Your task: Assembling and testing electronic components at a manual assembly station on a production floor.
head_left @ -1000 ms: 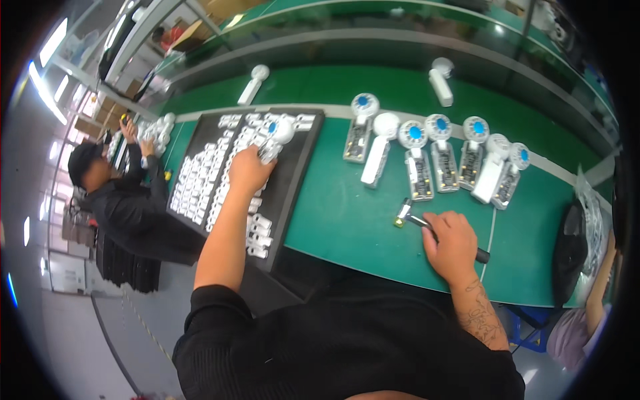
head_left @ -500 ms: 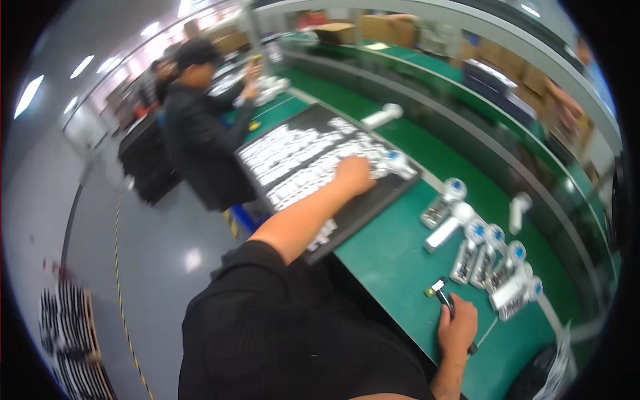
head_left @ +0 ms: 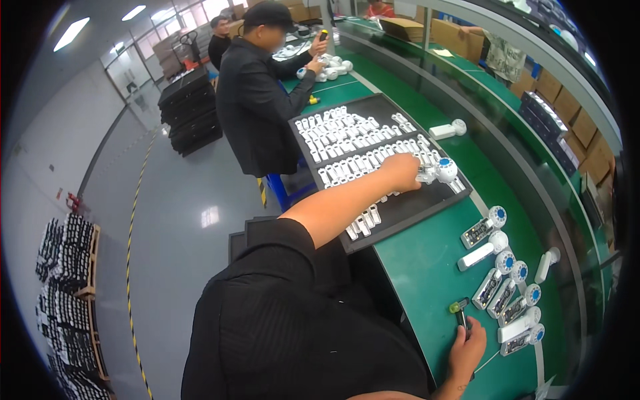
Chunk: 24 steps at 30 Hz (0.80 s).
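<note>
Over the right part of a black tray my left hand is closed, with its fingers bent down. A white device with a round head and blue centre extends from those fingers; I take it as held, though the grip is partly hidden. Rows of small white plastic parts lie in the tray below and beside this hand. At the near right, my right hand is wrapped round the black handle of a small mallet, whose yellow-green head points away from me over the green bench.
Several similar white devices lie right of the mallet, some showing circuit boards. Two more, one a white device, lie on the green conveyor belt. A co-worker stands beyond the tray. Black trays are stacked on the floor.
The view has swung, so the bench and tray sit further right in the picture. My left hand stays over the tray beside the device; my right hand keeps the mallet.
</note>
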{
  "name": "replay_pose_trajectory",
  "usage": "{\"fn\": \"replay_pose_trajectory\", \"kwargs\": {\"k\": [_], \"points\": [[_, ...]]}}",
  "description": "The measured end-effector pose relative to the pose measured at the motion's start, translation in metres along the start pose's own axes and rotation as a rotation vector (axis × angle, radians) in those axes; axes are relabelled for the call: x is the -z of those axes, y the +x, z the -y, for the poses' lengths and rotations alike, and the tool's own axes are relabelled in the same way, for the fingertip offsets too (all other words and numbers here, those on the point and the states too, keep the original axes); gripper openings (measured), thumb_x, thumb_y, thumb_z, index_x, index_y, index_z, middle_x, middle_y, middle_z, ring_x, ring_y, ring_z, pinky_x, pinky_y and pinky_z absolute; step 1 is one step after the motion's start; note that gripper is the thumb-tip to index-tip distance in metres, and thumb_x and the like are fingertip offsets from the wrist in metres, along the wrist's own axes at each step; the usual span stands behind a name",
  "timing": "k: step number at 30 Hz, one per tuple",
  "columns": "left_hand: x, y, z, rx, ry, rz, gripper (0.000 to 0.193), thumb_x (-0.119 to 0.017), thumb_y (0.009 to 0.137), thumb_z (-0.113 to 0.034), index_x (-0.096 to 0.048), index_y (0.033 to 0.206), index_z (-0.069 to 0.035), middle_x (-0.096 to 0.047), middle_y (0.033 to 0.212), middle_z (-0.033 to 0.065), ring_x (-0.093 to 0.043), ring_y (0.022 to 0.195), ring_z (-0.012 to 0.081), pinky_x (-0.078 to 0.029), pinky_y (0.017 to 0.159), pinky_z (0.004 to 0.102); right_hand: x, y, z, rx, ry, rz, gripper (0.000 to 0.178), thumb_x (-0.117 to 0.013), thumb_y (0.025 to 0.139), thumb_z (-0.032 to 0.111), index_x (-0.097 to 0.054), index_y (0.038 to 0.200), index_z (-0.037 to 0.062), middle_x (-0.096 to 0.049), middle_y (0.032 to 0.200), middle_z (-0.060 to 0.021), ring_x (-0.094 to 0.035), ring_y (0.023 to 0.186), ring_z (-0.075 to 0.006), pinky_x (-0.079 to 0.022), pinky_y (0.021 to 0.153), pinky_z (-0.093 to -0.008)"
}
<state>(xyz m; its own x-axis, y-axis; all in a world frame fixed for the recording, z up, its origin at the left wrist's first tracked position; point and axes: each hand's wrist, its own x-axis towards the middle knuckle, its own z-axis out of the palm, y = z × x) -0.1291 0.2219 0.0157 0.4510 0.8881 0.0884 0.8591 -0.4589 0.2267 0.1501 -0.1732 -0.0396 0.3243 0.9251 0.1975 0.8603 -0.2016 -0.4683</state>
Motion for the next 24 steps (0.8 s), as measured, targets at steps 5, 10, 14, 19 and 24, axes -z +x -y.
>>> {"fn": "replay_pose_trajectory", "kwargs": {"k": [5,10,14,19,24], "points": [[-0.017,0.005,0.006,-0.005,-0.046,-0.002,0.046,-0.080,0.080,-0.038,-0.070,0.109,-0.004,-0.072,0.108,0.0181,-0.069,0.106,0.0368,-0.057,0.088,0.0471,0.011,0.004,-0.004,-0.055,0.104,-0.020,0.014,-0.063,0.095,0.008,-0.065,0.106,-0.0012,-0.059,0.087,-0.0131,-0.057,0.075,-0.0275,-0.046,0.070,-0.0391],[-0.027,0.012,-0.001,-0.028,-0.015,0.040,0.045,-0.080,0.081,-0.037,-0.070,0.109,-0.004,-0.072,0.109,0.0180,-0.069,0.106,0.0366,-0.057,0.088,0.0474,0.016,0.010,-0.005,-0.019,0.133,-0.030,0.012,-0.061,0.096,0.007,-0.064,0.102,-0.0024,-0.059,0.087,-0.0123,-0.055,0.074,-0.0242,-0.046,0.070,-0.0370],[-0.029,0.012,-0.003,-0.021,-0.007,0.057,0.043,-0.081,0.081,-0.034,-0.069,0.110,-0.004,-0.072,0.108,0.0179,-0.069,0.107,0.0366,-0.057,0.089,0.0474,0.013,0.008,-0.015,-0.047,0.120,-0.005,0.011,-0.061,0.096,0.007,-0.063,0.101,-0.0026,-0.057,0.085,-0.0117,-0.054,0.074,-0.0234,-0.045,0.069,-0.0367],[-0.030,0.012,-0.002,-0.041,-0.030,0.051,0.043,-0.081,0.081,-0.032,-0.068,0.110,-0.003,-0.072,0.107,0.0176,-0.069,0.106,0.0368,-0.057,0.088,0.0476,0.007,0.010,-0.018,-0.035,0.170,0.021,0.011,-0.061,0.096,0.007,-0.063,0.100,-0.0029,-0.058,0.085,-0.0123,-0.054,0.073,-0.0244,-0.045,0.068,-0.0370],[-0.032,0.014,-0.003,-0.063,-0.034,0.041,0.040,-0.080,0.080,-0.027,-0.067,0.109,-0.003,-0.070,0.108,0.0175,-0.069,0.104,0.0368,-0.056,0.088,0.0480,0.005,0.012,-0.018,-0.021,0.131,0.039,0.011,-0.061,0.096,0.007,-0.063,0.099,-0.0035,-0.058,0.084,-0.0130,-0.054,0.073,-0.0253,-0.045,0.068,-0.0375]]}}
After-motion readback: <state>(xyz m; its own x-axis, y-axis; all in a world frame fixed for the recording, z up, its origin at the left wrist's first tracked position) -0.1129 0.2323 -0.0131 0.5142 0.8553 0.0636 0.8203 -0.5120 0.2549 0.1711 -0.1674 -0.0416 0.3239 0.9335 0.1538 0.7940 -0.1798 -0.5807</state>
